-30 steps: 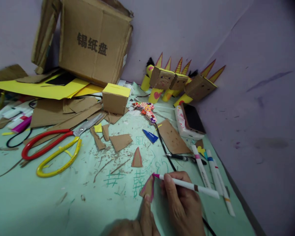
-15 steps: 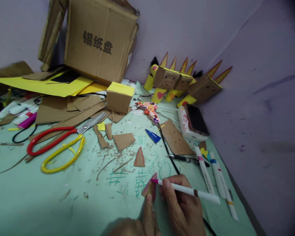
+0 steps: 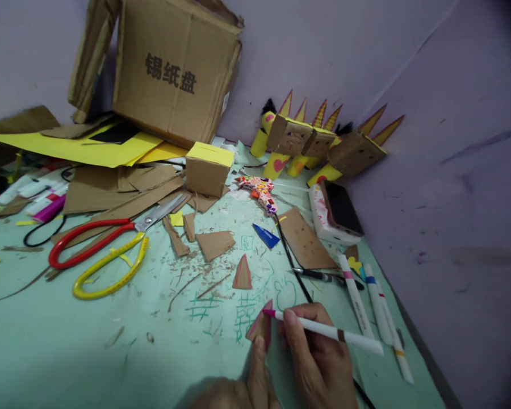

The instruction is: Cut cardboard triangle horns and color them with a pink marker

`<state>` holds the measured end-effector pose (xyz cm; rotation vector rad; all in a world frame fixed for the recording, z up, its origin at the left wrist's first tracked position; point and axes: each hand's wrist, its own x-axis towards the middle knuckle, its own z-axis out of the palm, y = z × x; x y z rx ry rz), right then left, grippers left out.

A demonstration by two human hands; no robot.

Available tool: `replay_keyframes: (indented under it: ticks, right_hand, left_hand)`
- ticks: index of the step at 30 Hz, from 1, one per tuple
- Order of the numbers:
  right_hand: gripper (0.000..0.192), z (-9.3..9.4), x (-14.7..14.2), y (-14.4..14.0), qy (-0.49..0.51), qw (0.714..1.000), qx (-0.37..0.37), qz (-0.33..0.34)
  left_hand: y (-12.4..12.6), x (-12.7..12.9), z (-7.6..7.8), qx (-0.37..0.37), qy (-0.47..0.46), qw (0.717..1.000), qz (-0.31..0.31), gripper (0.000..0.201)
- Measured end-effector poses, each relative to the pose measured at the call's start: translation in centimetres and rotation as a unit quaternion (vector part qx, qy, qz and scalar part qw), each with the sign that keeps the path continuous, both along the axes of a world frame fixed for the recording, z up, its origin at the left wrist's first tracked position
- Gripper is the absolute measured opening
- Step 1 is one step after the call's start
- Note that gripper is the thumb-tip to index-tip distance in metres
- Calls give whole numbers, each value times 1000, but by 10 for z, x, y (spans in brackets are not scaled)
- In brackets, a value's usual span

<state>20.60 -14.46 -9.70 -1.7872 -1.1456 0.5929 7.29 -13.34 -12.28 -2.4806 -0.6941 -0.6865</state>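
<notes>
A white felt-tip marker [image 3: 323,328] with a pink tip and a brown band is pinched in my right hand [image 3: 319,358]. Its tip touches a small cardboard triangle [image 3: 259,328] with pink colouring along its edges. My left hand [image 3: 242,392] presses the triangle's lower part to the table with the outstretched index finger, while the other fingers are curled and partly cut off by the frame. Just above lies a second cardboard triangle [image 3: 242,274] with reddish edges, untouched.
Large scissors [image 3: 128,227] lie left among cardboard scraps [image 3: 215,244]. A floral glue gun [image 3: 259,190] trails a black cord past my right hand. Several markers [image 3: 355,295] and a phone [image 3: 343,207] lie right. Cardboard figures [image 3: 319,139] and a big box [image 3: 174,68] stand at the back.
The marker tip stays on the triangle with barely any movement. The whole view has shifted very slightly; both hands keep their grip.
</notes>
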Motion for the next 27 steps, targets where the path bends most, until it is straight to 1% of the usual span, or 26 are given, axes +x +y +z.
replay_keyframes:
  ticks: [3, 5, 6, 9, 12, 15, 18, 19, 20, 24, 25, 27]
  right_hand:
    - [24, 2, 1, 0, -1, 999, -3, 46]
    - [24, 3, 1, -1, 1, 998, 1, 66]
    - [24, 4, 1, -1, 0, 998, 5, 63]
    - [24, 4, 0, -1, 0, 1000, 12, 20]
    - [23, 3, -2, -1, 1, 1000, 8, 15]
    - [22, 3, 0, -2, -3, 998, 5, 55]
    - [21, 2, 2, -3, -5, 992, -2, 126]
    - [21, 2, 3, -3, -8, 991, -3, 135]
    - [22, 2, 3, -4, -12, 992, -1, 127]
    - [23, 2, 1, -2, -29, 999, 8, 26]
    - [22, 3, 0, -2, -30, 999, 8, 15]
    - [22, 3, 0, -1, -27, 999, 5, 20]
  left_hand:
    - [-1, 3, -2, -11, -14, 1000, 6, 14]
    - [-1, 4, -4, -5, -16, 1000, 17, 14]
    - [-1, 4, -4, 0, -12, 1000, 20, 14]
    - [-1, 1, -5, -9, 7, 1000, 8, 15]
    - [-2, 1, -5, -24, 2, 1000, 5, 19]
    - [-4, 5, -8, -17, -17, 1000, 20, 22]
    - [-6, 10, -11, 3, -25, 999, 31, 19]
    - [-6, 10, -11, 4, -26, 999, 30, 16]
    - [-5, 9, -10, 0, -26, 999, 28, 15]
    - [-2, 2, -3, -23, -15, 1000, 8, 14]
    - [-2, 1, -2, -27, -11, 1000, 6, 15]
    - [-2, 1, -3, -29, -8, 1000, 6, 17]
